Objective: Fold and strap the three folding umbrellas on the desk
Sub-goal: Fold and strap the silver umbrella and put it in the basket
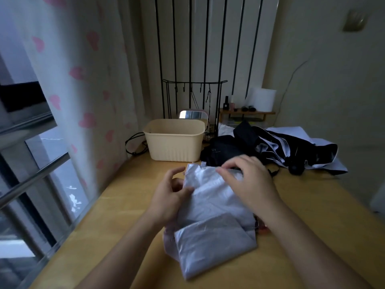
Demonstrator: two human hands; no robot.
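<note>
Umbrella (pixel 212 207) near the basket (pixel 175 142) may unfold if our left grip (pixel 169 197), pinching its edge, or right grip (pixel 248 180), curled over its top fold, slips.

On desk (pixel 116 205): front umbrella (pixel 214 205) lies centre. Behind it, tub (pixel 174 142) stands left; second umbrella (pixel 225 149) lies right, third umbrella (pixel 295 147) further right, touching. Mirror (pixel 192 114) stands behind tub.

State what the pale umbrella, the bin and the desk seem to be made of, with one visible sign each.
Pale umbrella: thin coated fabric, silvery sheen, fine creases.
Bin: probably plastic, matte cream, moulded ribs.
Desk: wood or laminate, yellowish, faint grain.
</note>
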